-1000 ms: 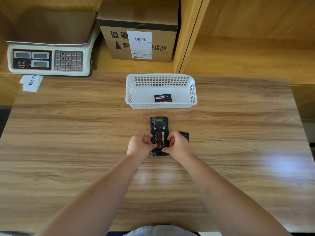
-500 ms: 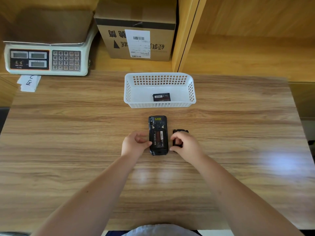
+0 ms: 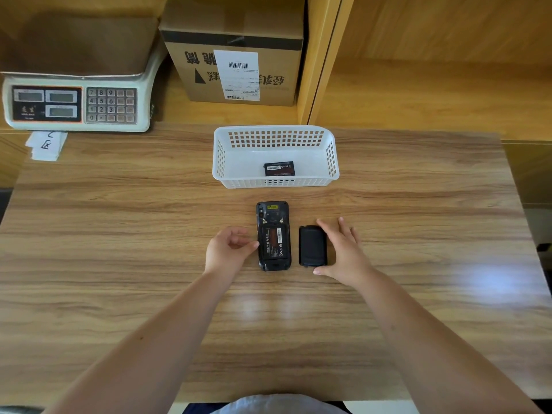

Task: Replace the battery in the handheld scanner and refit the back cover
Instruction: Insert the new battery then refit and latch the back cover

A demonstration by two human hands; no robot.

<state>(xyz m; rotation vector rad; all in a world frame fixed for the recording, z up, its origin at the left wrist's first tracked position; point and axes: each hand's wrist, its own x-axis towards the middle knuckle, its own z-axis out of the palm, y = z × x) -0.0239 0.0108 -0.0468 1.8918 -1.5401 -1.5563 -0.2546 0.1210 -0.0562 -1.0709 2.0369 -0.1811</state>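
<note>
Two spread hands, left (image 3: 228,249) and right (image 3: 343,252), are poised beside scanner (image 3: 273,236) and stiff, light back cover (image 3: 312,245), best gripped by its edges.

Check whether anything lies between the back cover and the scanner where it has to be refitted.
Nothing visible does. The cover lies flat just right of the scanner, with only bare table between them. The scanner's battery bay faces up, a battery seated in it.
</note>
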